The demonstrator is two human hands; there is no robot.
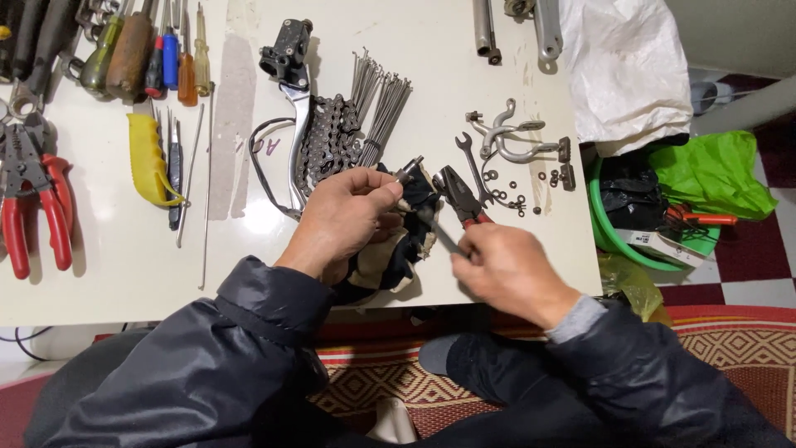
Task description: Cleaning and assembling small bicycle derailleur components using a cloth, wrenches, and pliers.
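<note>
My left hand (344,217) pinches a small dark metal part (407,171) between thumb and fingers, resting on a dark and cream rag (406,241). My right hand (506,270) grips red-handled pliers (458,196), whose jaws point up toward the small part, a short gap away. Just behind the left hand lie a bicycle chain (326,141), a bundle of spokes (377,108) and a brake lever (292,91). All sit on a white low table (249,249).
Screwdrivers (157,58), a yellow-handled tool (149,158) and red pliers (37,207) lie at the left. A small wrench (473,166), brake caliper arms (514,141) and loose washers (510,195) lie right. A green basin (613,241) and white bag (622,66) stand beyond the table's right edge.
</note>
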